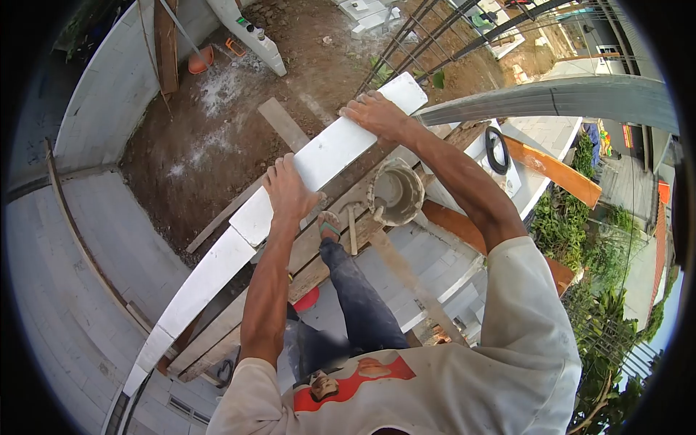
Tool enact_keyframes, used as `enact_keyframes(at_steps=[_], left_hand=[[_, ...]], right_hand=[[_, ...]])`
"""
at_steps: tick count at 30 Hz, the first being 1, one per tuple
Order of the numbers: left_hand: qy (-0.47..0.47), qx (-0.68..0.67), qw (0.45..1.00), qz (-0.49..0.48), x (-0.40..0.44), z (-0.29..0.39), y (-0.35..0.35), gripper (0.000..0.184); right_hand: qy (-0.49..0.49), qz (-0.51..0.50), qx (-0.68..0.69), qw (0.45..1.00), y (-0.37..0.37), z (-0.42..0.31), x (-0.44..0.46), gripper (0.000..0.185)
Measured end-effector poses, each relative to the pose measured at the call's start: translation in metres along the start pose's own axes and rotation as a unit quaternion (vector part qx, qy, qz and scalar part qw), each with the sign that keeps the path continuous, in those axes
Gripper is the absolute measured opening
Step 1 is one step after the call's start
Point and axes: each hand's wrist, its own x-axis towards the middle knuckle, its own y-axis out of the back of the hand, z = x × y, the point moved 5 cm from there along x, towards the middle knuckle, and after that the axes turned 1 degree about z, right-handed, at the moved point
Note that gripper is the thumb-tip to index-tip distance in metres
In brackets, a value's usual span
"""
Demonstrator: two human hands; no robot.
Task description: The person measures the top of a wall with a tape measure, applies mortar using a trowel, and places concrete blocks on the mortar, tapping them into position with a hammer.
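Note:
A long white building block [337, 154] lies along the top of a wall, its near end meeting the row of white blocks [206, 283] that curves to the lower left. My left hand [288, 190] grips it near that end, fingers over the top and thumb on the near side. Toward the far end, my right hand [375, 117] is wrapped over the same block. Below the right forearm, a bucket [395, 192] coated in grey mortar stands on the planks. Beside it lies a wooden-handled tool [352, 230]; its head is hard to make out.
My sandalled foot [328, 223] stands on wooden planks [308, 272] along the wall. Past the block's far end are a grey post [551, 101] and steel rebar [413, 36]. Beyond the wall lies a dirt floor [174, 196] with an orange hard-hat-like object [201, 59] and an orange-handled saw [235, 48].

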Motion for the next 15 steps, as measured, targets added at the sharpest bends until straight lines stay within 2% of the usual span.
enact_keyframes(at_steps=[2,6,9,11,15], left_hand=[[-0.001,-0.001,1.000,-0.003,0.001,0.002,-0.003,0.115],[0.003,0.007,1.000,-0.007,0.001,0.001,-0.005,0.115],[0.003,0.012,1.000,-0.021,0.000,0.003,-0.006,0.115],[-0.002,0.021,0.999,-0.023,-0.002,0.003,-0.006,0.117],[-0.025,0.027,0.999,-0.022,-0.008,0.002,-0.003,0.128]], right_hand=[[-0.004,-0.035,0.014,0.999,-0.002,0.000,0.001,0.114],[-0.016,-0.025,0.029,0.999,-0.003,0.000,-0.002,0.109],[-0.027,-0.001,0.027,0.999,-0.018,-0.001,-0.003,0.103],[-0.025,0.067,0.001,0.997,-0.032,-0.001,0.001,0.093],[-0.080,0.083,-0.021,0.993,-0.006,-0.022,-0.019,0.084]])
